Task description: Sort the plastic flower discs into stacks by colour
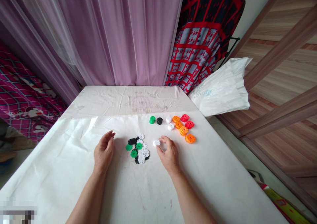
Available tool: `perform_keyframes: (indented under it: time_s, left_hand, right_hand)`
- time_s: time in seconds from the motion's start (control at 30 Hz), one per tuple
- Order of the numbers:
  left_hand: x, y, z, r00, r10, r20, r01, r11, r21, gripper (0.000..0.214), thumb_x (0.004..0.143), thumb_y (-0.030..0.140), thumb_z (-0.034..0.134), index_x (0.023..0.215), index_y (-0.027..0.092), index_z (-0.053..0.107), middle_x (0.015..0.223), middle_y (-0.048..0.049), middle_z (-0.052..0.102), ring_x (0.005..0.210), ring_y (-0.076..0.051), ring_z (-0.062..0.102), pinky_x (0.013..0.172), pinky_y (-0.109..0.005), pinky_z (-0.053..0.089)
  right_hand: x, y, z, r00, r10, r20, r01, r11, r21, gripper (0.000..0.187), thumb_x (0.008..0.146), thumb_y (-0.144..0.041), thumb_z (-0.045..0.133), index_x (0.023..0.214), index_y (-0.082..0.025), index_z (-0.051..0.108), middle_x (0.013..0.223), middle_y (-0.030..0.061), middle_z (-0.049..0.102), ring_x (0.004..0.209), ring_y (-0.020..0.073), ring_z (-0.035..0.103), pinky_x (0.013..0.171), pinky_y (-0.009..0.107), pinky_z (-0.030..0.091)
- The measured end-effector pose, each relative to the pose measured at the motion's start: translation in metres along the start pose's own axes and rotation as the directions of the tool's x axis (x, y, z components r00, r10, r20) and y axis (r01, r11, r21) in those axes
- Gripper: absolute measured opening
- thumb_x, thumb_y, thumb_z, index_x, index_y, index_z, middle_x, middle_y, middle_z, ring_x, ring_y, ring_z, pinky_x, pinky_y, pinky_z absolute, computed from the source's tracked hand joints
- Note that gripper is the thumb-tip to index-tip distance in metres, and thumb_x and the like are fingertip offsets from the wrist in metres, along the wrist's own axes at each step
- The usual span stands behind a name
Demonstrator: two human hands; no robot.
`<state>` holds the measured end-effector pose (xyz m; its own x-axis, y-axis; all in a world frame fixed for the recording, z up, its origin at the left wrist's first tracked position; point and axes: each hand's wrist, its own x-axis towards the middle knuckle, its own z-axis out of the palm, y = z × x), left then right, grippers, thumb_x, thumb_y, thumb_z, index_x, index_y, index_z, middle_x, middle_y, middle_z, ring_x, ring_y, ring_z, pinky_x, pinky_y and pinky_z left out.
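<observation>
My right hand (169, 154) pinches white notched plastic discs (156, 143) between thumb and fingertips; whether it is one disc or a short stack is hard to see. My left hand (104, 149) hovers at the left with fingers loosely bent and nothing visible in it. Between the hands lies a loose pile of notched discs: white discs (141, 158), green discs (134, 153) and black discs (132, 141). Beyond my right hand stand sorted stacks: a green stack (152, 120), a black stack (159, 121), white stacks (171, 126), orange stacks (190, 138) and red stacks (189, 124).
The table (74, 177) has a white cover with a seam towards the far end. A white bag (223, 88) stands off its right edge. Purple curtains (138, 36) hang behind, and wooden cabinet doors (284, 85) are at the right.
</observation>
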<state>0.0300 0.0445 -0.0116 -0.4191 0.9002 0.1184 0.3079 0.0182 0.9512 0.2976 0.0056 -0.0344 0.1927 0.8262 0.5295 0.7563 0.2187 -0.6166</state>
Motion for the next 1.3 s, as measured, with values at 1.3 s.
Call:
perform_keyframes:
  time_s: [1.3]
  left_hand:
    - [0.002,0.001,0.003,0.997,0.068,0.032,-0.073,0.98,0.183,0.034,0.081,0.032,0.05,0.109,0.024,0.067,0.105,-0.0047,0.077,0.093,-0.02,0.072,0.091,-0.036,0.055]
  right_hand:
    - [-0.021,-0.048,0.002,0.898,-0.291,0.33,0.305,0.952,0.01,0.027,0.081,-0.014,0.067,0.106,-0.024,0.067,0.103,0.0029,0.074,0.096,0.0226,0.064,0.086,0.036,0.048]
